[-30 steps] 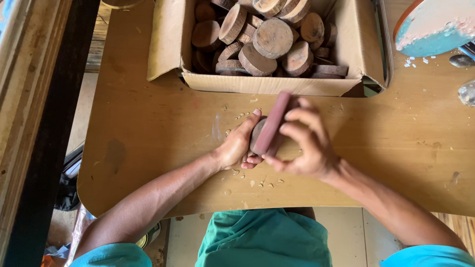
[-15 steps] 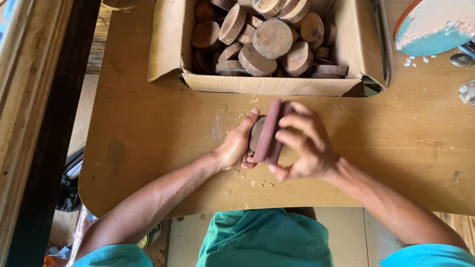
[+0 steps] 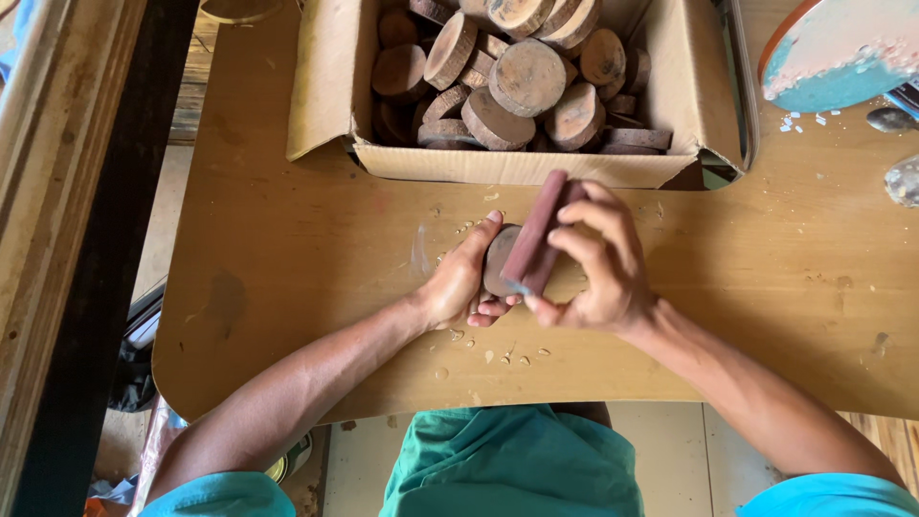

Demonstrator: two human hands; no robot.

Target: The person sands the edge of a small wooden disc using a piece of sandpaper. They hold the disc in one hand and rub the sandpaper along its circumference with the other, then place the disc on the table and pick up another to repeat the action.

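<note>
Near the middle of the frame, the person's left hand [image 3: 459, 282] cups a round wooden disc [image 3: 499, 258] against the wooden table [image 3: 287, 287], fingers curled around its left edge with the fingertips tucked beneath. The disc stands tilted on its rim, its flat pale-brown face turned toward the right of the frame. The right hand [image 3: 598, 263] is closed around a reddish-brown sanding block [image 3: 538, 235], a long narrow bar held slantwise, its upper end pointing toward the top of the frame and its lower end near the thumb. The block lies against the face of the disc, touching it. Both forearms come up from the bottom of the frame, meeting at the disc.

Small pale chips [image 3: 507, 356] lie scattered on the table just below the hands, and a few more sit above the left hand.

Just above the hands, in the upper middle of the frame, sits an open cardboard box [image 3: 325, 86] heaped with many more round wooden slices [image 3: 528, 77], some flat, some on edge. Its front wall is close to the top of the sanding block. At the upper right corner, a round plate [image 3: 842, 57] with a blue-and-white surface and reddish rim rests on the table, with white flecks beside it. A green garment [image 3: 507, 464] shows at the bottom centre.
</note>
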